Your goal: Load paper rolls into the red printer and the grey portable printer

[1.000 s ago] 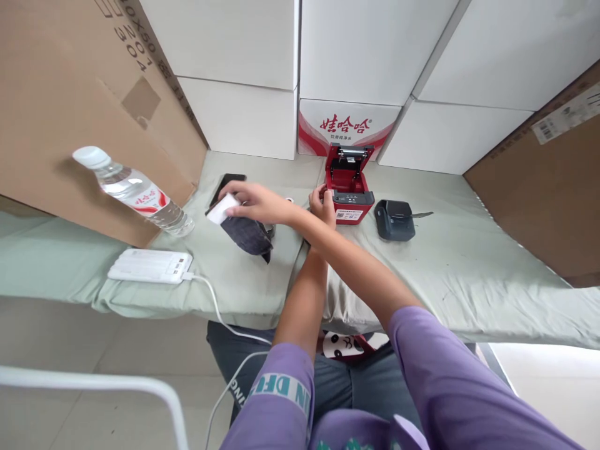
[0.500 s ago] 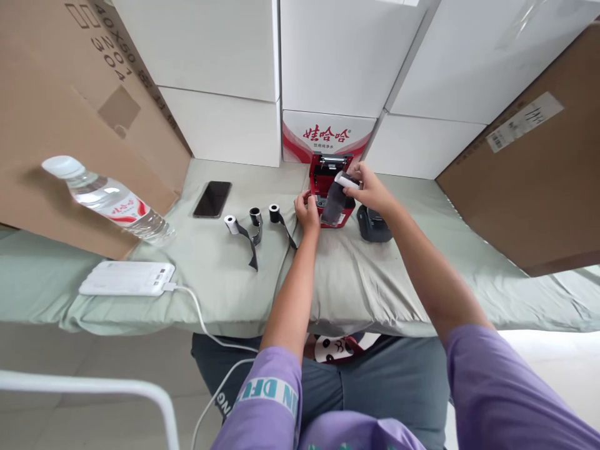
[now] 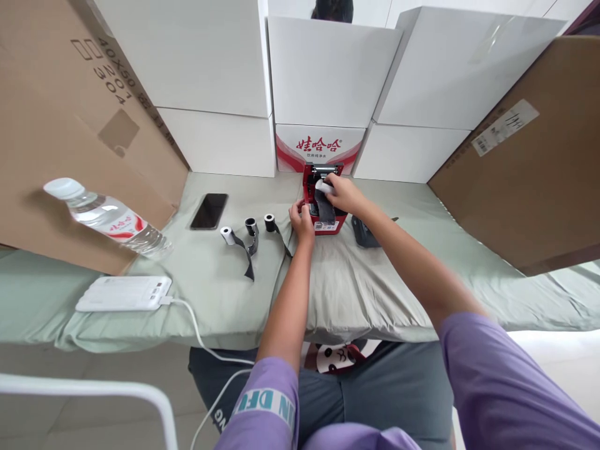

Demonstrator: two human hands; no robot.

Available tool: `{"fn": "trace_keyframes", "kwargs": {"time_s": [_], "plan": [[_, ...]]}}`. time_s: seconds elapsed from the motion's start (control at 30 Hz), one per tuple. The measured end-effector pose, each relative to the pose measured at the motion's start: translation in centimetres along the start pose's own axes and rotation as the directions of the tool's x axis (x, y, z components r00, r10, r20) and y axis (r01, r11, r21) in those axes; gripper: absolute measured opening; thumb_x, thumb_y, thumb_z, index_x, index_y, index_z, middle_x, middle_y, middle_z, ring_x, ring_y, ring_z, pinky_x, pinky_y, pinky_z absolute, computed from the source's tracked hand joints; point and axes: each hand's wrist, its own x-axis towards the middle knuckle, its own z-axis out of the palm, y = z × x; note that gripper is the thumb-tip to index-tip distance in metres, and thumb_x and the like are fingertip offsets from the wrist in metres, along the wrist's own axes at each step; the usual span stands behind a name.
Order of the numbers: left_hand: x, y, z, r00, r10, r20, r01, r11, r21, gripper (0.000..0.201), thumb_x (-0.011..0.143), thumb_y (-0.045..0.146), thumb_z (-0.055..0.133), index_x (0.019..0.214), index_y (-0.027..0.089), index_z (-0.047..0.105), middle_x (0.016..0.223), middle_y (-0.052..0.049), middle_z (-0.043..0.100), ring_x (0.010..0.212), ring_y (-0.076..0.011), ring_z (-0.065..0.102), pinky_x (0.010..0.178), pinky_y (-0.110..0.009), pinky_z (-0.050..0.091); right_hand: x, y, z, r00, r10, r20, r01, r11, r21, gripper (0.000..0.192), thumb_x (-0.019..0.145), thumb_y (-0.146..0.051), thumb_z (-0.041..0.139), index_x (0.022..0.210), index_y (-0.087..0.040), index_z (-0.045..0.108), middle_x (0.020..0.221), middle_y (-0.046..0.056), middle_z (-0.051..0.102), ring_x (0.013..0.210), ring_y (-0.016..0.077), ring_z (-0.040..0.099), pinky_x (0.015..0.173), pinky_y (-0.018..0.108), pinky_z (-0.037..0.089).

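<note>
A small red printer (image 3: 328,229) stands with its lid raised, and its dark inside shows. My left hand (image 3: 302,222) is closed on the left side of it. Pinched in my right hand (image 3: 347,194) is a paper roll (image 3: 323,187), white on its outer end, with a dark strip hanging over the printer's opening and front. Whether the roll touches the printer I cannot tell. Left of my left hand stand three more rolls: a white one (image 3: 227,235), a dark one (image 3: 250,225) and another (image 3: 269,222), with dark tails on the cloth.
Beside the printer on the right sits a dark device (image 3: 364,233), partly behind my right forearm. A phone (image 3: 209,211), a water bottle (image 3: 110,215) and a cabled white power bank (image 3: 124,294) lie left. White boxes (image 3: 323,75) line the back; brown cartons (image 3: 525,169) flank both sides.
My right hand has moved the roll left and inward over the open printer, its dark strip now nearer the middle. My left hand stays on the printer. The head view has tilted up slightly.
</note>
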Motion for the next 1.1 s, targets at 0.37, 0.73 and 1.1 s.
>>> {"fn": "trace_keyframes", "kwargs": {"time_s": [0.37,0.73,1.1], "plan": [[0.0,-0.4,0.0,1.0,0.022,0.006,-0.022,0.999,-0.036,0.026,0.09,0.027,0.05,0.107,0.019,0.069,0.115,-0.009,0.065,0.109,-0.0194,0.063,0.101,-0.031,0.049,-1.4,-3.4,-1.3,0.818,0.459,0.347,-0.394,0.006,0.919,0.026,0.098,-0.045,0.048,0.091,-0.022,0.057,0.078,0.004,0.069,0.072,0.0185,0.069,0.06,0.028,0.055],[0.1,-0.9,-0.1,0.999,0.048,0.016,-0.047,0.997,-0.06,0.028,0.089,0.032,0.051,0.108,0.02,0.069,0.114,-0.009,0.065,0.109,-0.0212,0.063,0.101,-0.034,0.049,0.0,-2.1,-0.6,0.902,0.43,0.028,-0.417,0.854,0.312,0.017,0.084,-0.032,0.074,0.081,-0.015,0.074,0.075,0.006,0.073,0.072,0.0186,0.067,0.071,0.03,0.052],[0.2,-0.3,-0.1,1.0,0.006,0.017,-0.005,0.999,-0.035,0.024,0.09,0.028,0.051,0.106,0.021,0.068,0.115,-0.008,0.064,0.114,-0.0208,0.062,0.105,-0.033,0.048,3.2,-4.2,2.3,0.911,0.355,0.211,-0.259,0.89,-0.375,0.027,0.089,-0.025,0.073,0.114,-0.015,0.075,0.12,0.016,0.076,0.112,0.0283,0.071,0.092,0.032,0.053]]}}
